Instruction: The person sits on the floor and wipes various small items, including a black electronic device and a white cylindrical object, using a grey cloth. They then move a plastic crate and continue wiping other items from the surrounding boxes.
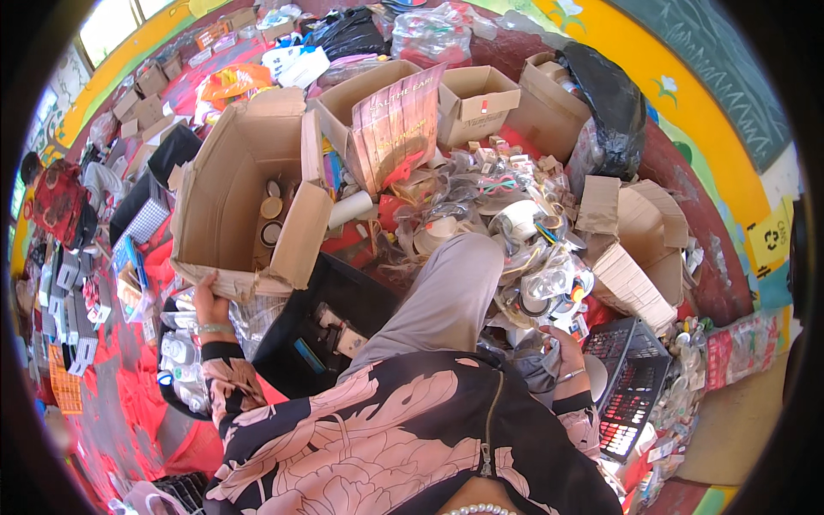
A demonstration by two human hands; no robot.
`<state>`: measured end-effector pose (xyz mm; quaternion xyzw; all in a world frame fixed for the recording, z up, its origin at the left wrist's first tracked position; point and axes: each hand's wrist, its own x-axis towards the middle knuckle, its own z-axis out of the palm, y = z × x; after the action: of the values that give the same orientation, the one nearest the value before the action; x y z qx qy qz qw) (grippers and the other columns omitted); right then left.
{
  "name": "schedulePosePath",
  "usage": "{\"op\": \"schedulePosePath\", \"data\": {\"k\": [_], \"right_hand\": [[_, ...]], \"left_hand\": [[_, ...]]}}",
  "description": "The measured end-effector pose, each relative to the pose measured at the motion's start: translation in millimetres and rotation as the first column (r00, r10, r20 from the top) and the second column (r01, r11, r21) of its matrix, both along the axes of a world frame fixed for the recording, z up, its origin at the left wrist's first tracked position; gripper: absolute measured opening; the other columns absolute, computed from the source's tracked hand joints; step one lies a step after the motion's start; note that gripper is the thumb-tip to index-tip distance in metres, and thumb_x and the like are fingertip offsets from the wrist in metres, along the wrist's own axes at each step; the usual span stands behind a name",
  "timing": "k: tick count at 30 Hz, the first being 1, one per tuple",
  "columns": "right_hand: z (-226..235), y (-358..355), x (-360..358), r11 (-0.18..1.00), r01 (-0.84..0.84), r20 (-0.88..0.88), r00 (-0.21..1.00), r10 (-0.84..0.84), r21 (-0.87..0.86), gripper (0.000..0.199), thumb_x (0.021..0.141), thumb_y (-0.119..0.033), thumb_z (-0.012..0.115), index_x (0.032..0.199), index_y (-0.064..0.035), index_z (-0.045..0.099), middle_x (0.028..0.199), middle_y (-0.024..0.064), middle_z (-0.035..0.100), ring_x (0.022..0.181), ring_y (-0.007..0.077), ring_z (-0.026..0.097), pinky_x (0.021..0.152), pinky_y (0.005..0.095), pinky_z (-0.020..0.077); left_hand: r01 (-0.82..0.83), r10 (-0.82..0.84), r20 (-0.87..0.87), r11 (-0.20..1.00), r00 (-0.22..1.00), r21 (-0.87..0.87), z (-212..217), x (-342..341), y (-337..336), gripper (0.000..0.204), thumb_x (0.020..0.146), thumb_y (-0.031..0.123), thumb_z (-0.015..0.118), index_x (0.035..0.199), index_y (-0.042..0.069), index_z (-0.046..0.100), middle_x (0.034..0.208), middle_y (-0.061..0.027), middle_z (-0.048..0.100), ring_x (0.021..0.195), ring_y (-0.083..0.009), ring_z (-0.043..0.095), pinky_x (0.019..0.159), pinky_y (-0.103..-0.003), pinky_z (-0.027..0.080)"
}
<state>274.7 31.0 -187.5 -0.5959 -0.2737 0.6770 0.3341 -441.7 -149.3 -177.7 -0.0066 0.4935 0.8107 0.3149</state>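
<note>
At the lower edge of a large open cardboard box, my left hand grips the cardboard, its fingers partly hidden. Inside the box lie several small round lids or jars in the far corner. My right hand is on the other side of my body, fingers curled, beside a crumpled grey item; what it holds I cannot make out. Close to that hand, a heap of plastic waste includes clear bags, cups and lids. A black bin with a few items inside sits below the large box.
A black plastic crate lies tilted at my right. Open cardboard boxes and a black garbage bag line the far side. Another cardboard box stands beyond the heap at the right. Clear bottles gather by my left wrist.
</note>
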Motion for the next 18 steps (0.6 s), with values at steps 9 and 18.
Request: {"op": "schedulePosePath", "data": {"k": [9,18], "right_hand": [[19,-4,-8,1.0,-0.01,0.019,1.0,0.01,-0.03,0.027,0.081,-0.021,0.059,0.094,0.0015,0.061,0.057,0.0019,0.055,0.047,0.0085,0.051,0.043,0.019,0.0394],[12,1,-14,0.997,-0.03,0.012,0.999,0.031,-0.067,0.026,0.084,-0.022,0.057,0.097,-0.0001,0.06,0.057,0.0008,0.052,0.048,0.0079,0.048,0.044,0.0189,0.0365]], "left_hand": [[0.028,-0.024,-0.103,0.999,0.994,0.031,34,26,-26,0.025,0.077,0.003,0.055,0.101,-0.003,0.052,0.092,-0.0097,0.059,0.086,-0.0233,0.059,0.08,-0.035,0.048],[-0.112,0.105,-0.069,0.988,0.992,-0.107,-4,64,-82,0.041,0.078,0.006,0.052,0.118,-0.003,0.045,0.107,-0.0142,0.058,0.095,-0.0284,0.059,0.086,-0.037,0.047]]}}
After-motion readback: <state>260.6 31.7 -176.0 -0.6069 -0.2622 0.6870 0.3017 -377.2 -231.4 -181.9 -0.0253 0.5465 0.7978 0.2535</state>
